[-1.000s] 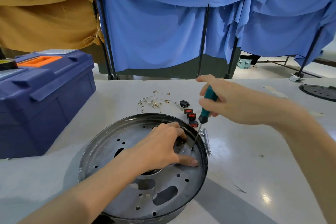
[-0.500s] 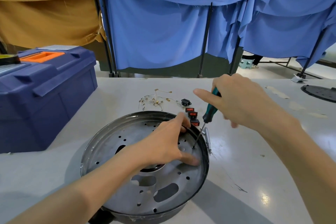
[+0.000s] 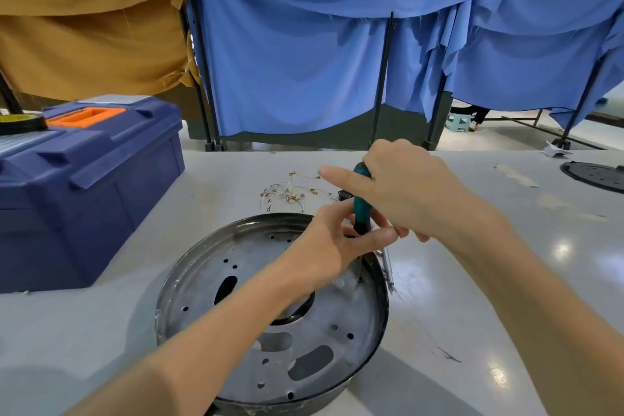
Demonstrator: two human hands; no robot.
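A round metal pan base (image 3: 236,284) with several holes lies upside down on the white table. A teal-handled screwdriver (image 3: 362,203) stands nearly upright over the pan's far right part, its tip by a screw hole (image 3: 360,279). My right hand (image 3: 405,189) grips the handle's top, index finger stretched out to the left. My left hand (image 3: 334,246) has come up off the plate and pinches the lower, dark end of the handle between thumb and fingers. The shaft is mostly hidden behind my left hand.
A dark blue toolbox (image 3: 84,186) with an orange handle stands at the left. Thin wires with small brass terminals (image 3: 290,192) lie beyond the pan. A slim metal tool (image 3: 388,267) lies beside the pan's right rim. A black disc (image 3: 597,176) sits at the far right.
My left hand has lifted from the pan's plate and taken hold of the screwdriver's lower handle. The screwdriver has swung more upright, and my right hand has shifted onto the handle's top.
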